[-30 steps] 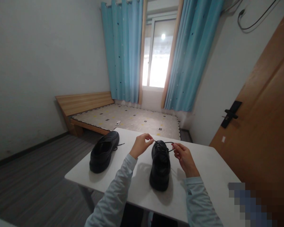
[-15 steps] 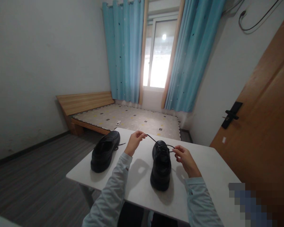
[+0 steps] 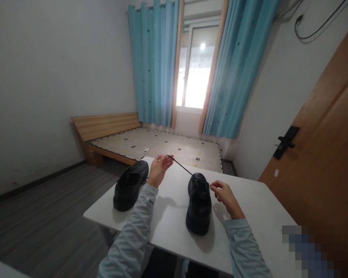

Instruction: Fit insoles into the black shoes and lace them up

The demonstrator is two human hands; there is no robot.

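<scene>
Since 1 second ago the left hand (image 3: 158,168) has risen up and away to the left, drawing the black lace (image 3: 183,169) taut from the near shoe (image 3: 199,203) on the white table (image 3: 258,208). Its fingers pinch the lace end. Beside the shoe's toe, the right hand (image 3: 224,194) pinches the other strand. 1 more shoe (image 3: 130,185) lies left.
</scene>
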